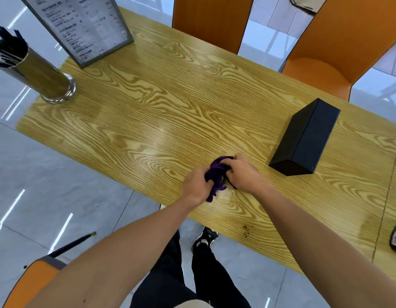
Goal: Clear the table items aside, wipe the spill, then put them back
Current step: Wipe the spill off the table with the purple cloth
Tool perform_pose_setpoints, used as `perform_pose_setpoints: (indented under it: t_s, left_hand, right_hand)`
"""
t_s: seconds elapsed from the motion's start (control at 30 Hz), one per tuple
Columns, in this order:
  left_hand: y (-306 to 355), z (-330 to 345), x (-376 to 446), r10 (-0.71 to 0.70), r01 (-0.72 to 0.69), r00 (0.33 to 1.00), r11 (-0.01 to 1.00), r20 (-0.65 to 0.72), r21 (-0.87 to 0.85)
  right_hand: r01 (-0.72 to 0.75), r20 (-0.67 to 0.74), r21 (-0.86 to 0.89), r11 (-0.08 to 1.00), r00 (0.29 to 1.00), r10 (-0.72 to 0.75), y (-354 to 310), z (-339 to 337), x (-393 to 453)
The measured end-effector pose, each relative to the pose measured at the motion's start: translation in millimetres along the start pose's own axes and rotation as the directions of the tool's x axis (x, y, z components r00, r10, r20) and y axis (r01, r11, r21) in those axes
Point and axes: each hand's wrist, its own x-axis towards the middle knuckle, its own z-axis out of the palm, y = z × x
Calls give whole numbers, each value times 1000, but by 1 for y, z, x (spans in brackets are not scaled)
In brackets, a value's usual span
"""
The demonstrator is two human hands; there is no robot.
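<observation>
Both hands, left (198, 185) and right (242, 174), close together, fingers curled shut, forearms extended.

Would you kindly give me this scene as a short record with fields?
surface: wooden table
left hand: gripping purple cloth
right hand: gripping same cloth
cloth position: bunched, near table's front edge
black box: lying on table, right of hands
metal holder: far left, holding dark sticks
menu stand: upright, far left corner
seating: orange chairs behind table

two hands (198, 185) (242, 174), one purple cloth (218, 172), one black box (303, 138), three orange chairs (211, 21) (339, 41) (35, 283)
</observation>
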Motion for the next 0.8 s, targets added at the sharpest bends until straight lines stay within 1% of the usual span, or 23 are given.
perform_pose_setpoints:
  t_s: [0.13,0.27,0.33,0.43,0.53,0.6,0.67,0.73,0.8]
  left_hand:
    - [4,21,-25,1,-1,1000,1000,21,3]
    - [8,49,-55,-31,37,995,997,90,-61]
    - [12,62,-69,-30,37,995,997,97,-65]
    - [19,71,-85,-15,22,995,997,102,-68]
    - [19,77,-91,-20,33,985,997,172,-75]
    - [18,79,-94,-29,54,975,993,219,-109]
    - [18,74,-93,-43,85,971,981,234,-175]
    - [23,59,-84,-64,122,972,959,225,-254]
    - [27,40,-66,-57,112,983,940,175,-323]
  right_hand:
    - [-4,5,-12,1000,1000,4,17,14,-25]
    - [-6,24,-51,999,1000,8,31,23,-51]
    - [-14,41,-74,997,999,17,37,26,-62]
    - [-34,66,-62,997,997,38,46,29,-77]
    - [-50,108,-57,997,993,56,54,30,-88]
    - [-56,161,-53,997,985,64,56,27,-92]
    - [-69,175,-13,998,982,71,55,18,-90]
    - [-94,126,70,993,988,85,49,2,-81]
    - [-118,51,218,969,993,110,40,-17,-67]
